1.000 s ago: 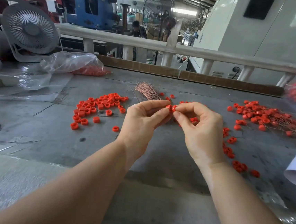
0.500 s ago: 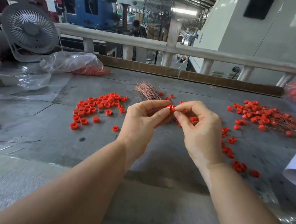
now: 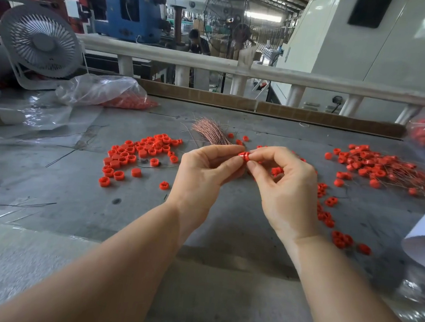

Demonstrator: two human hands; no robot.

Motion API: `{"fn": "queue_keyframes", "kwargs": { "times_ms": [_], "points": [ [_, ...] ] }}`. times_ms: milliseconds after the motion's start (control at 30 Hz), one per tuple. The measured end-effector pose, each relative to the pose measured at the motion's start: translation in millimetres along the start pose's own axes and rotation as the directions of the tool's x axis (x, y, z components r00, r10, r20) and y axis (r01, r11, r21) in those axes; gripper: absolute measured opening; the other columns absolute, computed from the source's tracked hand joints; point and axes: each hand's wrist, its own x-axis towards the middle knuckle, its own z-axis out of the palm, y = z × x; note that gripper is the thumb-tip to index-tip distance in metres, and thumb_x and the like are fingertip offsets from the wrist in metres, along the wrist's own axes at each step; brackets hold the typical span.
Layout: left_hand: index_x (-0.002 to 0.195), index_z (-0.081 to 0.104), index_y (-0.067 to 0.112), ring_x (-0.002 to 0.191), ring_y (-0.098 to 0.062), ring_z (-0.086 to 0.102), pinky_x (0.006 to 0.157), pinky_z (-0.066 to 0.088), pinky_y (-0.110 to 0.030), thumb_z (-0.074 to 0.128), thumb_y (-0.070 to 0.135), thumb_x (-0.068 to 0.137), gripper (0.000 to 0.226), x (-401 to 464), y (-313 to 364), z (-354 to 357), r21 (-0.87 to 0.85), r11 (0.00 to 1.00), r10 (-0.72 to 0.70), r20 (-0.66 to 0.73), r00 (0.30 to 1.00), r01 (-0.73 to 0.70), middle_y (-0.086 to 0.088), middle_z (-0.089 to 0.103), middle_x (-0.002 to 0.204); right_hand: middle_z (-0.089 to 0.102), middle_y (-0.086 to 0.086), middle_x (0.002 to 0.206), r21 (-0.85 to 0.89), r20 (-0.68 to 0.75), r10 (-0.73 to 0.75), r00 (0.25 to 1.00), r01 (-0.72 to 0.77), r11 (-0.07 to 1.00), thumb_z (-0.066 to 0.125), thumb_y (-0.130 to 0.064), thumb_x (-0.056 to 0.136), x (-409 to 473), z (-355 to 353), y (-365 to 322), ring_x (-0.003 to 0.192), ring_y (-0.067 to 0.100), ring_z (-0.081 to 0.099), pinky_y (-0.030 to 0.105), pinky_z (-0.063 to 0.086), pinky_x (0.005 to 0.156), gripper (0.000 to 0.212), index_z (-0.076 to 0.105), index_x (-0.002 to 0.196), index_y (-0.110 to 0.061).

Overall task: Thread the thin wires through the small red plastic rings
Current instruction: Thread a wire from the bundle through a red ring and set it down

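Step in hand: threading one ring — by the look of it mid-insertion, with both hands raised just above the grey table [image 3: 47, 191].
Left hand [image 3: 202, 175]: curled, thumb and forefinger closed on the near-left side of the red ring [image 3: 244, 155].
Right hand [image 3: 285, 188]: curled, fingertip and thumb pinched against the right side of the same ring; other fingers folded loosely under.
Wire in the pinch: too thin to make out between the fingertips — cannot tell which hand carries it or how far through it sits.
Wire stock: copper wire bundle [image 3: 211, 132] lying on the table just beyond the hands, fanned toward the far rail.
Unthreaded rings: loose ring pile [image 3: 139, 153] to the left, well apart from the hands; more rings scattered near the right wrist.
Finished work: threaded pile [image 3: 379, 169] far right, rings with thin wires trailing out.
Spare supply: plastic bag of rings [image 3: 103, 93] at the back left, beside a white fan [image 3: 39, 43].
Next move, as a judgement: steady the ring, feed the wire fully through the hole, then set the piece down on the right and take a fresh ring from the left.
Needs: fine alignment and light pressure — too hard a pinch likely to kink the wire.
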Motion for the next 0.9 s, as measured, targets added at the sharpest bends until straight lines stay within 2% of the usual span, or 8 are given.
{"fn": "queue_keyframes", "kwargs": {
  "times_ms": [167, 500, 667, 900],
  "points": [
    [0.092, 0.065, 0.003, 0.075, -0.011, 0.069, 0.076, 0.056, -0.021, 0.056, -0.007, 0.084, 0.016, 0.4, -1.0, -0.3, -0.028, 0.999, -0.015, 0.007, 1.0, 0.015, -0.002, 0.073, 0.076, 0.064, -0.004, 0.076, -0.013, -0.009, -0.001, 1.0, 0.001, 1.0, 0.07, -0.001, 0.078, 0.1, -0.6, -0.3, 0.069, -0.002, 0.056, 0.004, 0.038, 0.064, 0.011, 0.07, 0.082, -0.011],
    [0.093, 0.065, 0.002, 0.077, -0.013, 0.069, 0.078, 0.056, -0.023, 0.055, -0.007, 0.084, 0.016, 0.1, -0.1, -0.2, -0.049, 0.998, -0.034, 0.007, 0.999, 0.035, -0.004, 0.073, 0.077, 0.064, -0.003, 0.077, -0.008, -0.008, -0.01, 1.0, 0.009, 1.0, 0.069, -0.005, 0.079, 1.0, -1.2, 0.6, 0.075, 0.006, 0.059, 0.007, 0.042, 0.07, 0.007, 0.07, 0.082, -0.011],
    [0.094, 0.065, 0.0, 0.075, -0.013, 0.069, 0.076, 0.056, -0.022, 0.054, -0.007, 0.085, 0.015, 0.3, 1.7, -1.0, -0.09, 0.995, -0.053, 0.002, 0.999, 0.053, -0.005, 0.072, 0.076, 0.062, -0.007, 0.08, -0.017, 0.018, -0.008, 1.0, 0.009, 1.0, 0.068, 0.0, 0.079, 1.2, -1.1, 0.1, 0.08, 0.002, 0.057, 0.003, 0.039, 0.071, 0.012, 0.072, 0.086, -0.009],
    [0.094, 0.065, 0.0, 0.075, -0.013, 0.069, 0.074, 0.056, -0.021, 0.055, -0.006, 0.085, 0.015, -0.2, 1.1, -1.2, -0.101, 0.991, -0.082, 0.012, 0.997, 0.083, -0.006, 0.072, 0.078, 0.062, -0.007, 0.078, -0.021, 0.009, 0.005, 1.0, -0.005, 1.0, 0.069, -0.002, 0.079, 0.5, -1.8, 0.9, 0.075, -0.004, 0.056, 0.003, 0.037, 0.068, 0.01, 0.071, 0.083, -0.011]
  ]
}}
